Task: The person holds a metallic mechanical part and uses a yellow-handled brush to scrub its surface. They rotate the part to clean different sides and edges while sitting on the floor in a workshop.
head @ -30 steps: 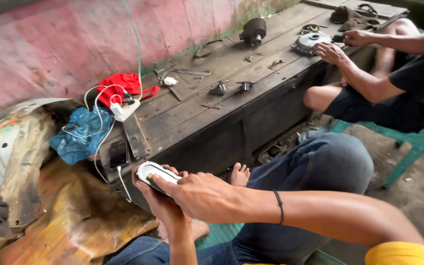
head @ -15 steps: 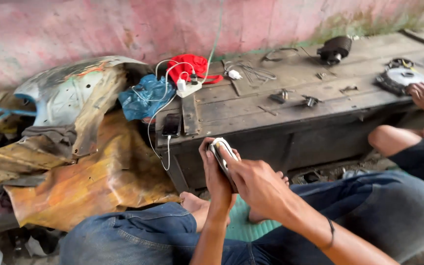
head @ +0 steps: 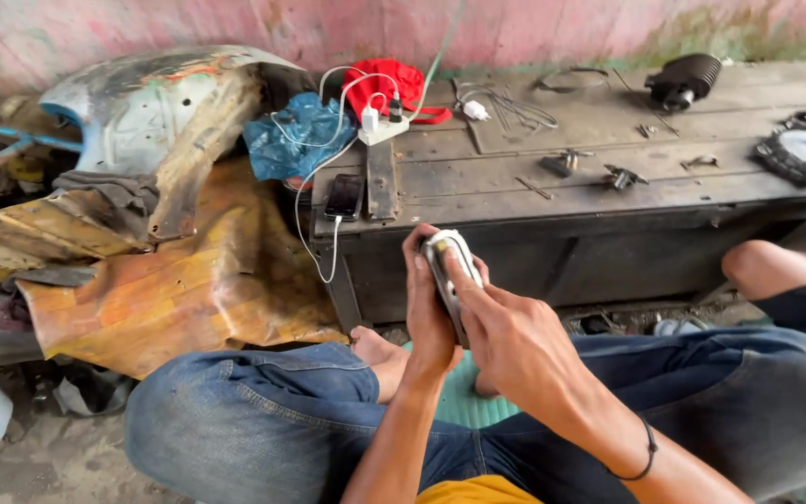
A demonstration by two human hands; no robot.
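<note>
I see the small flat white-rimmed dark plastic part [head: 447, 271] upright, sandwiched between both hands above my lap | left hand [head: 427, 308] curled closed behind it, thumb on its top edge | right hand [head: 513, 336] clasps its front, fingers pressing the face | dark wooden worktop [head: 608, 182] just beyond, black phone [head: 343, 196] charging near its corner.

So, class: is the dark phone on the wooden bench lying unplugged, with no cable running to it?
No. A white cable runs from the power strip and loops into the lower end of the phone at the bench edge.
</note>
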